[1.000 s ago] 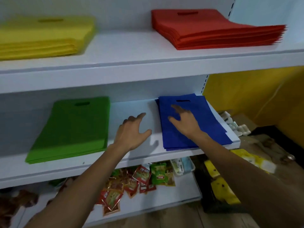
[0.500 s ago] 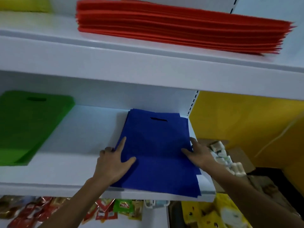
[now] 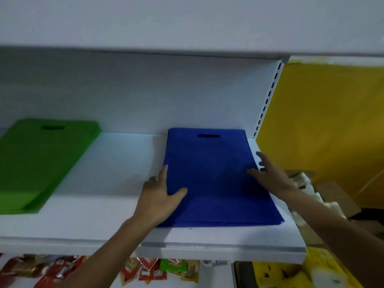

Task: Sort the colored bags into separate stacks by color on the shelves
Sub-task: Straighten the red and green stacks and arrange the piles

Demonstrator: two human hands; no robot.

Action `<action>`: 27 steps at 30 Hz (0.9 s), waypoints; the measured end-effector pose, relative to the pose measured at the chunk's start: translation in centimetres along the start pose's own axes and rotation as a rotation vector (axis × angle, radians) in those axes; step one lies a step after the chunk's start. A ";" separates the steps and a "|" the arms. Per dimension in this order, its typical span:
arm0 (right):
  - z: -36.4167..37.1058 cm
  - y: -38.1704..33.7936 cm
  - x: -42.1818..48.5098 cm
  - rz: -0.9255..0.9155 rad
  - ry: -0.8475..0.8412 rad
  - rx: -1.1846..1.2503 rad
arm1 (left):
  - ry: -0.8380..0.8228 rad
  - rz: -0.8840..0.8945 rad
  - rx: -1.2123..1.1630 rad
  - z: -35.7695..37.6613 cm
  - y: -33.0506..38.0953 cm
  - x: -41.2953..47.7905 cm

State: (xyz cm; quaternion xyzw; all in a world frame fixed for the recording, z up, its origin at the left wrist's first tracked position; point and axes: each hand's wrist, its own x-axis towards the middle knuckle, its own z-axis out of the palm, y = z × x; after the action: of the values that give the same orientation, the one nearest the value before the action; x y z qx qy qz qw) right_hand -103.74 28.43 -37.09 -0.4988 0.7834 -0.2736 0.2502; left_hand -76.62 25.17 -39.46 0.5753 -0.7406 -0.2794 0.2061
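A stack of blue bags [image 3: 216, 175] lies flat on the right end of the white middle shelf [image 3: 104, 221], handle cut-out toward the back. My left hand [image 3: 160, 196] rests against the stack's left edge, fingers straight and thumb lying on top of the blue fabric. My right hand [image 3: 268, 173] touches the stack's right edge with spread, straight fingers. A stack of green bags [image 3: 39, 161] lies on the same shelf at the far left, well apart from the blue one.
The underside of the upper shelf [image 3: 187, 23] fills the top of the view. A slotted shelf upright [image 3: 268, 96] stands right of the blue stack, with a yellow wall [image 3: 324, 121] beyond. Snack packets [image 3: 149, 271] hang below the shelf; cardboard boxes [image 3: 332, 192] lie at the right.
The view has dropped and moved closer, so the red and yellow stacks are out of sight. Both hands went from lying on and beside the blue stack to flanking its side edges.
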 end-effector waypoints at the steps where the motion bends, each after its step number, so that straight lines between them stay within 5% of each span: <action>1: 0.2 0.3 -0.9 0.017 -0.003 -0.017 | -0.010 0.017 0.018 -0.2 -0.4 -0.4; 10: 0.9 0.8 -2.7 -0.020 0.022 -0.129 | -0.062 0.065 0.028 0.0 -0.9 0.0; 16: 0.8 0.9 -2.9 -0.001 -0.015 -0.181 | -0.123 0.143 0.301 0.0 -0.6 -0.7; 27: 3.8 1.2 -6.2 -0.068 0.174 -0.467 | -0.050 0.107 0.145 -1.0 -0.9 -1.9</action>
State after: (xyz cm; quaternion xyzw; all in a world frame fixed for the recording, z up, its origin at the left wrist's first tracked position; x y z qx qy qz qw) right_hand -99.67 33.87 -39.88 -0.5436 0.8268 -0.1355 0.0504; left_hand -74.85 26.70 -39.31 0.5413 -0.7933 -0.2280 0.1601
